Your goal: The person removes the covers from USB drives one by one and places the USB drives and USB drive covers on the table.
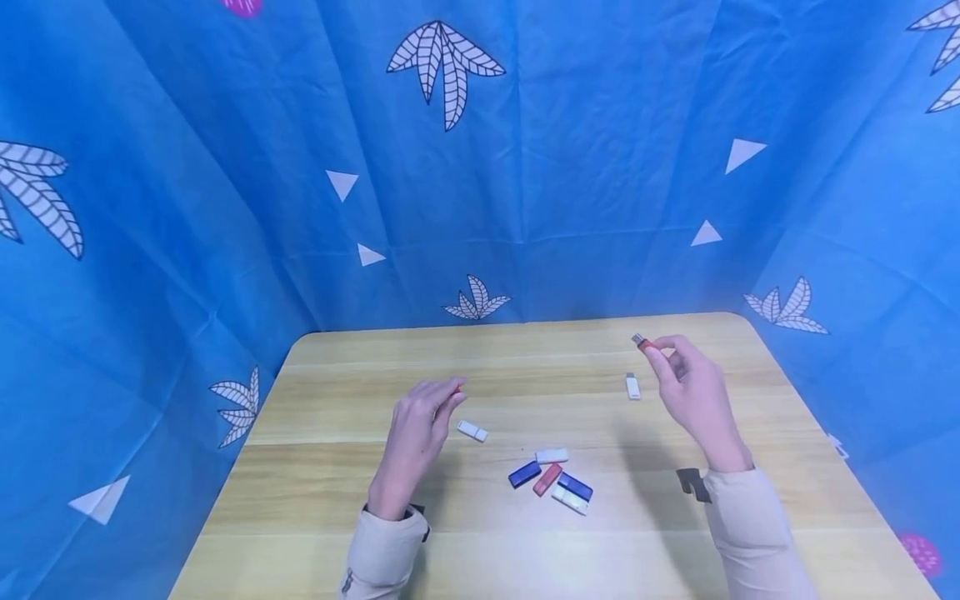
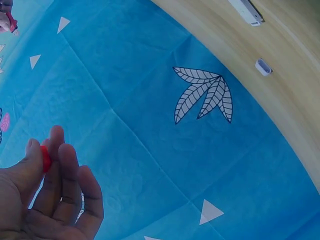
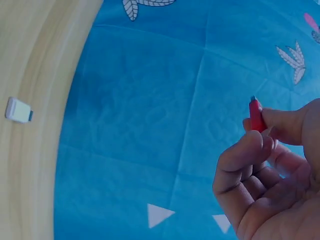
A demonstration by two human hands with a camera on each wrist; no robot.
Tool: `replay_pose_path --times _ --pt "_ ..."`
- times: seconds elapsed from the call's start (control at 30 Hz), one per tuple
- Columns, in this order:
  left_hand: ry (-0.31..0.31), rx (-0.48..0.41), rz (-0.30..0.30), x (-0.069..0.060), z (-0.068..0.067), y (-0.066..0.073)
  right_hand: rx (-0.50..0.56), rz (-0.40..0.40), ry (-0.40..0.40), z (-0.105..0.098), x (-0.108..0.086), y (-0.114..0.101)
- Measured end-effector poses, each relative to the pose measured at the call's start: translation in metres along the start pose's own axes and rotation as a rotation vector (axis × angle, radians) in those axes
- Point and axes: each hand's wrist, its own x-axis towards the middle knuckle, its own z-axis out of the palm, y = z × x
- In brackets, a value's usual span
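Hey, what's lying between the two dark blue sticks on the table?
A red stick lies between the left blue stick and the right blue stick, as the head view shows; neither wrist view shows that spot.

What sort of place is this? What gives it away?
Probably a makeshift recording booth, though I can't be sure: patterned blue cloth hangs behind and along both sides of a wood-grain table, and small USB sticks lie loose on it.

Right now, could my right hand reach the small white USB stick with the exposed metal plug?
Probably yes: that white USB stick lies nearby with nothing over it, though your right hand pinches a slim red USB stick.
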Motion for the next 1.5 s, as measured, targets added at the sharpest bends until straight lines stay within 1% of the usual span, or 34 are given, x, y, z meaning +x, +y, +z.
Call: replay_pose_path --times 0.17,0.3,0.5,0.63,0.7,0.8,0.97,1.03,1.17,1.3,1.4,1.5 --pt "-0.023 0.011 0.012 0.001 0.003 -0.001 -0.011 0.041 -0.022 0.0 0.004 0.005" --pt "-0.061 0.025 0.011 0.001 0.007 -0.002 -0.008 0.078 -0.067 0.002 0.006 0.01" --pt "-0.135 0.036 -0.067 0.002 0.013 -0.002 0.008 0.15 -0.166 0.007 0.01 0.019" --pt "-0.163 0.047 -0.111 0.004 0.017 -0.005 0.013 0.191 -0.232 0.01 0.012 0.025" --pt "-0.169 0.061 -0.121 0.004 0.02 -0.008 0.008 0.208 -0.257 0.012 0.013 0.029" --pt "-0.177 0.092 -0.141 0.008 0.025 -0.016 0.006 0.236 -0.273 0.015 0.013 0.033" --pt "-0.202 0.122 -0.222 0.019 0.029 -0.029 0.033 0.298 -0.288 0.02 0.015 0.036" --pt "-0.205 0.122 -0.236 0.023 0.03 -0.033 0.049 0.327 -0.302 0.023 0.016 0.037" --pt "-0.224 0.112 -0.216 0.028 0.034 -0.041 0.083 0.369 -0.319 0.029 0.016 0.041" --pt "-0.247 0.078 -0.186 0.031 0.041 -0.049 0.085 0.372 -0.314 0.035 0.016 0.047" --pt "-0.245 0.063 -0.161 0.033 0.046 -0.054 0.088 0.373 -0.319 0.04 0.017 0.05" --pt "-0.246 0.063 -0.14 0.033 0.051 -0.058 0.088 0.4 -0.341 0.043 0.018 0.053"
